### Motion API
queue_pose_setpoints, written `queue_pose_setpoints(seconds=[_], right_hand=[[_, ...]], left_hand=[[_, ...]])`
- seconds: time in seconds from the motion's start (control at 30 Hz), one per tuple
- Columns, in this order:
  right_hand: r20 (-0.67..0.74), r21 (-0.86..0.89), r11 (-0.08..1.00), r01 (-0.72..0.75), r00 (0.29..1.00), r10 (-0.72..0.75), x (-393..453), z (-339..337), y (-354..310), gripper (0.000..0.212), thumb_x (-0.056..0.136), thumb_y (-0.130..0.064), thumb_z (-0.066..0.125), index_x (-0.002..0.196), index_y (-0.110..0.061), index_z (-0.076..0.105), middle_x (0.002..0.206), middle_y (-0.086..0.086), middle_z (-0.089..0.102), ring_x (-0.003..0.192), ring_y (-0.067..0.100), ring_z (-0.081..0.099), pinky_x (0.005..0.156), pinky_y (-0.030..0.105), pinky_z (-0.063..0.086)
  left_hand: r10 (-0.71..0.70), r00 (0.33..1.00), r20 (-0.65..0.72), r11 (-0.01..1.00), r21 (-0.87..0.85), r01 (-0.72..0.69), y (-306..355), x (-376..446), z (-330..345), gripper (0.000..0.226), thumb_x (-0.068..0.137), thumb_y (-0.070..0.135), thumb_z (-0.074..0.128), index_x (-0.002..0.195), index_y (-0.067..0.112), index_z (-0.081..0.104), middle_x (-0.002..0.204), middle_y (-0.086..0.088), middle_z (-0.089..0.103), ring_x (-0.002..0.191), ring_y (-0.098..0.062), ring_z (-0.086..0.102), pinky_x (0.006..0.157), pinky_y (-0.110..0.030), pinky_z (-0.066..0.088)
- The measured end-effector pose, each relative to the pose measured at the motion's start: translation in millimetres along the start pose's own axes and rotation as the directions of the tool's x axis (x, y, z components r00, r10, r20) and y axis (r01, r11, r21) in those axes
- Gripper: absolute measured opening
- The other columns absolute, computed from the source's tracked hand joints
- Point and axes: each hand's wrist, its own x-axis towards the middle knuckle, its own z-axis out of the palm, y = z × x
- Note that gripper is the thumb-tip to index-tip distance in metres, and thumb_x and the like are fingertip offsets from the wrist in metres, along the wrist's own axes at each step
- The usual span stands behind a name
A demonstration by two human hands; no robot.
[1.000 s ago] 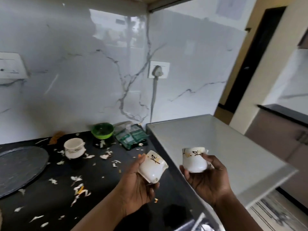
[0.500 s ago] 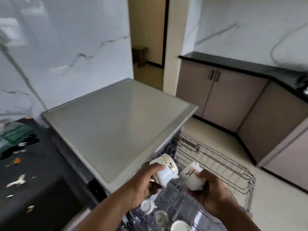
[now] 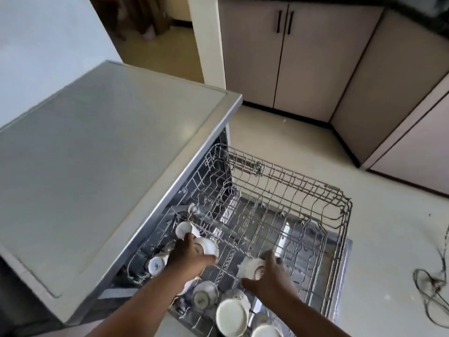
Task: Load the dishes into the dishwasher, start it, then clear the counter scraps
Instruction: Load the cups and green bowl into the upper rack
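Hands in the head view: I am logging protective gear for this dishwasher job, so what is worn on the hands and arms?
Nothing that shows. The left hand and right hand are bare, without gloves, rings or watch visible. Both forearms are bare to the frame edge; no sleeve is in view.

Upper rack (image 3: 286,190) pulled out over the floor, open from above. Far and right part of rack bare wire, free to reach into. Near-left part crowded: upturned cups (image 3: 155,263) along the left edge, more cups (image 3: 205,294) and round white dishes (image 3: 230,317) at the near edge. Left hand (image 3: 188,257) over a white cup (image 3: 206,246) at the left row, right hand (image 3: 269,276) on another cup (image 3: 252,268) mid-rack, narrow gap between them. Grey surface (image 3: 97,154) overhangs the rack's left side, blocks entry from there. Rack's raised wire rim (image 3: 345,210) walls far and right sides. Floor to the right open, tangled cable (image 3: 432,283) lying well apart.
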Motion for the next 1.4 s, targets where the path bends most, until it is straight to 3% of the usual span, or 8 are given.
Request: queue_pose_setpoints(seconds=[0.17, 0.33, 0.5, 0.67, 0.93, 1.1, 1.23, 1.4], right_hand=[[0.020, -0.168, 0.986, 0.003, 1.000, 0.000, 20, 13, -2, 0.075, 0.072, -0.054, 0.072, 0.129, -0.026, 0.031, 0.123, 0.002, 0.043, 0.094, 0.024, 0.061, 0.072, 0.034, 0.053], [0.045, -0.219, 0.976, -0.009, 0.999, 0.019, 43, 34, -8, 0.078, 0.076, -0.052, 0.071, 0.133, -0.024, 0.026, 0.125, 0.006, 0.036, 0.100, 0.028, 0.059, 0.072, 0.032, 0.050], [0.072, -0.268, 0.963, -0.036, 0.996, 0.058, 64, 57, -13, 0.077, 0.081, -0.049, 0.067, 0.138, -0.022, 0.023, 0.129, 0.010, 0.032, 0.110, 0.034, 0.056, 0.086, 0.039, 0.051], [0.073, -0.302, 0.951, -0.069, 0.993, 0.095, 78, 68, -11, 0.083, 0.080, -0.053, 0.069, 0.140, -0.022, 0.022, 0.131, 0.011, 0.032, 0.112, 0.033, 0.056, 0.085, 0.039, 0.051], [0.049, -0.278, 0.956, -0.095, 0.992, 0.113, 85, 78, -4, 0.079, 0.079, -0.056, 0.068, 0.134, -0.025, 0.021, 0.133, 0.009, 0.028, 0.106, 0.033, 0.058, 0.081, 0.046, 0.055], [0.077, -0.346, 0.938, -0.017, 0.996, 0.046, 86, 76, -5, 0.082, 0.082, -0.057, 0.063, 0.144, -0.027, 0.019, 0.144, 0.009, 0.016, 0.112, 0.036, 0.057, 0.081, 0.045, 0.057], [0.075, -0.383, 0.924, -0.008, 0.996, 0.040, 83, 72, -5, 0.080, 0.081, -0.054, 0.066, 0.142, -0.024, 0.025, 0.139, 0.008, 0.023, 0.114, 0.033, 0.055, 0.085, 0.043, 0.055], [0.062, -0.412, 0.911, -0.016, 0.997, 0.046, 80, 73, -3, 0.092, 0.081, -0.056, 0.065, 0.145, -0.017, 0.012, 0.142, 0.011, 0.026, 0.117, 0.034, 0.054, 0.085, 0.041, 0.055]], left_hand=[[0.012, 0.997, 0.076, 0.995, 0.099, -0.019, 9, 34, 20, 0.088, 0.063, 0.064, 0.072, 0.132, 0.023, 0.037, 0.127, -0.009, 0.047, 0.112, -0.031, 0.053, 0.091, -0.040, 0.046], [0.033, 0.994, 0.103, 0.970, 0.235, -0.056, 5, 60, 37, 0.099, 0.068, 0.066, 0.070, 0.144, 0.020, 0.027, 0.133, -0.011, 0.046, 0.117, -0.031, 0.052, 0.093, -0.042, 0.044], [0.055, 0.993, 0.102, 0.962, 0.261, -0.080, -2, 73, 52, 0.103, 0.067, 0.069, 0.068, 0.145, 0.019, 0.023, 0.130, -0.010, 0.049, 0.114, -0.029, 0.053, 0.093, -0.042, 0.045], [0.068, 0.994, 0.081, 0.935, 0.342, -0.092, -3, 81, 62, 0.091, 0.073, 0.071, 0.062, 0.140, 0.018, 0.030, 0.129, -0.010, 0.052, 0.114, -0.029, 0.054, 0.091, -0.039, 0.043], [0.131, 0.986, 0.100, 0.872, 0.462, -0.163, -8, 90, 67, 0.109, 0.071, 0.082, 0.050, 0.146, 0.009, 0.020, 0.135, -0.014, 0.048, 0.118, -0.031, 0.052, 0.096, -0.041, 0.041], [0.153, 0.978, 0.141, 0.897, 0.396, -0.198, -12, 90, 66, 0.101, 0.072, 0.083, 0.047, 0.142, 0.014, 0.025, 0.134, -0.010, 0.048, 0.119, -0.030, 0.051, 0.099, -0.042, 0.039], [0.161, 0.980, 0.113, 0.912, 0.364, -0.192, -12, 87, 65, 0.092, 0.073, 0.080, 0.048, 0.137, 0.017, 0.029, 0.131, -0.007, 0.051, 0.116, -0.029, 0.052, 0.097, -0.041, 0.038], [0.179, 0.980, 0.086, 0.923, 0.332, -0.198, -16, 81, 68, 0.087, 0.075, 0.077, 0.048, 0.138, 0.020, 0.026, 0.132, -0.005, 0.051, 0.118, -0.029, 0.051, 0.097, -0.042, 0.037]])
